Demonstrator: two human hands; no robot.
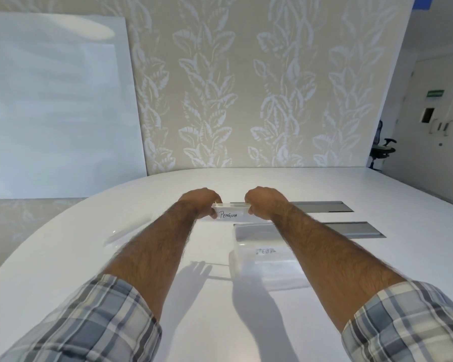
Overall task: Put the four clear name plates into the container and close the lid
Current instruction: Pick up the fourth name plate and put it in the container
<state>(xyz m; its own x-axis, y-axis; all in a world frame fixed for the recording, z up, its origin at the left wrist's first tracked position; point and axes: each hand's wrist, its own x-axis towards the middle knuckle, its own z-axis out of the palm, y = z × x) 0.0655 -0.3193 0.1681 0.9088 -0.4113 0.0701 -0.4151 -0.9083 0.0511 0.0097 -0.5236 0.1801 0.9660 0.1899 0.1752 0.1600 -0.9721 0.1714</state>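
Roughly halfway, judging by layout. Pinching clear name plate (229,215) marked PENGUIN at both ends with left hand (202,202) and right hand (266,202), apparently raised off worktop (89,244). Just body-side of right hand: open container (251,225), at least one labelled plate (266,251) inside; cannot tell the count. Out left of left hand: clear shape (127,231), maybe the lid. Left to do: drop this plate in, add any others, close lid.
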